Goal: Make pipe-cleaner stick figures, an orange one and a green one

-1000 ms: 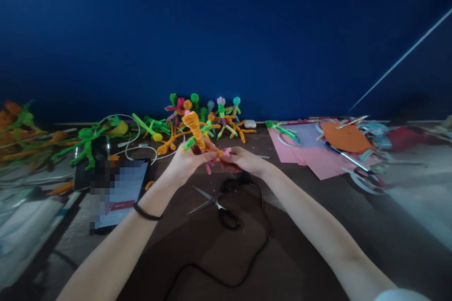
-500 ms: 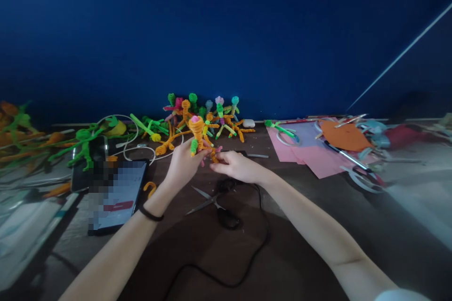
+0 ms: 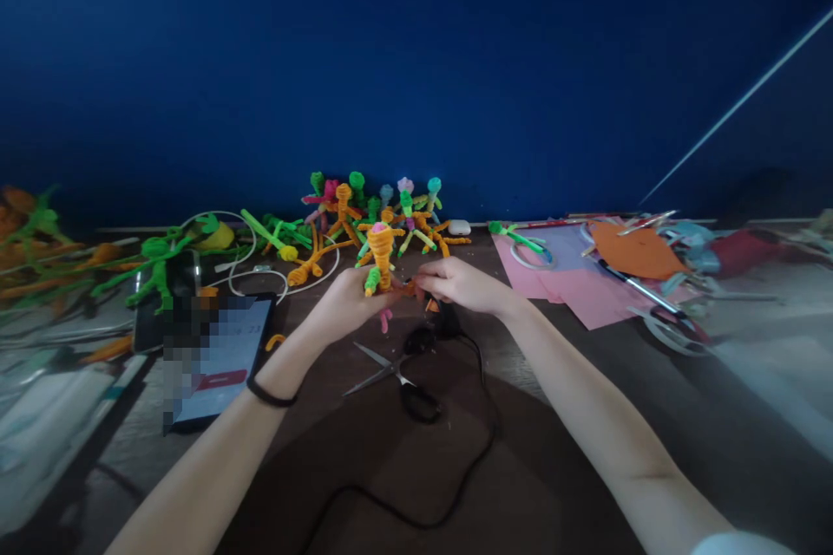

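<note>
In the head view, the left hand [image 3: 348, 305] closes around an orange pipe-cleaner figure [image 3: 380, 253], held upright above the table [image 3: 455, 468], beyond the open scissors [image 3: 398, 371]. The right hand [image 3: 459, 284] pinches the figure's orange end between its fingers.

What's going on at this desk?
A person is working with both hands on a small orange pipe-cleaner figure. The left hand holds its body, while the right hand pinches an orange end beside it. Open scissors lie on the desk just below. Similar colourful figures stand behind, and coloured paper lies off to the right.
</note>
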`<state>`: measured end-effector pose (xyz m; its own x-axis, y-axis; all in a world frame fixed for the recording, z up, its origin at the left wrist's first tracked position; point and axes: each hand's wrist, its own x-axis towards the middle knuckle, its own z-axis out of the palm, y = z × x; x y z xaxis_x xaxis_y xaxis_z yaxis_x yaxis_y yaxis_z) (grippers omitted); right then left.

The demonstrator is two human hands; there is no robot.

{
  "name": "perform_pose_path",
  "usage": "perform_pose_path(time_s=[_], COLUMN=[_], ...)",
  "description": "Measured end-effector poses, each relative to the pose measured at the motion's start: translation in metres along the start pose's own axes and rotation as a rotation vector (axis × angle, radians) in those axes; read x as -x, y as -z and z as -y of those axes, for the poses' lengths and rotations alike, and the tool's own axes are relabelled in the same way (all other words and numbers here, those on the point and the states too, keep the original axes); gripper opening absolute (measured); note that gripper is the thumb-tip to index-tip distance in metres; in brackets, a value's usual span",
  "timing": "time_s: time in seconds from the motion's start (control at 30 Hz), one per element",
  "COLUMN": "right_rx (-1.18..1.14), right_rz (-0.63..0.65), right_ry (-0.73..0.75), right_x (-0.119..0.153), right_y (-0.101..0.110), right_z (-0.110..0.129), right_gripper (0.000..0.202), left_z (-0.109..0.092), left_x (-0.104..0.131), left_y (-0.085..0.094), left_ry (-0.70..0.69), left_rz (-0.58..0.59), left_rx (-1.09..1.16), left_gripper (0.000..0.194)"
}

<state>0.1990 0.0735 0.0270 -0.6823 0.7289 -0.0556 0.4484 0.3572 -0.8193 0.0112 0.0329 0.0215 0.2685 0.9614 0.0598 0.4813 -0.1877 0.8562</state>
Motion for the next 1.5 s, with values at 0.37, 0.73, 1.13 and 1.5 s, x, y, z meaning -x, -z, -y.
perform_pose_path(time_s=[0.37, 0.73, 1.13, 1.5], right_rx=[-0.258, -0.693, -0.601, 0.117], right_rz=[0.029, 0.127, -0.109, -0.28], right_ry=[0.013, 0.049, 0.076, 0.139], right_x=[0.001, -0.013, -0.016, -0.005], right_y=[0.002, -0.025, -0.041, -0.036], right_z=[0.002, -0.017, -0.006, 0.004], right_gripper=[0.032, 0.037, 0.013, 0.016], left_z=[-0.003, -0.002, 0.004, 0.011], left_x=[0.003, 0.002, -0.006, -0.001], left_y=[-0.002, -0.009, -0.013, -0.008], left_ry=[-0.036, -0.038, -0.086, -0.18], left_rz=[0.006, -0.117, -0.518, -0.453], left_rx=[0.342, 0.755, 0.49, -0.175], left_gripper=[0.012, 0.017, 0.014, 0.013])
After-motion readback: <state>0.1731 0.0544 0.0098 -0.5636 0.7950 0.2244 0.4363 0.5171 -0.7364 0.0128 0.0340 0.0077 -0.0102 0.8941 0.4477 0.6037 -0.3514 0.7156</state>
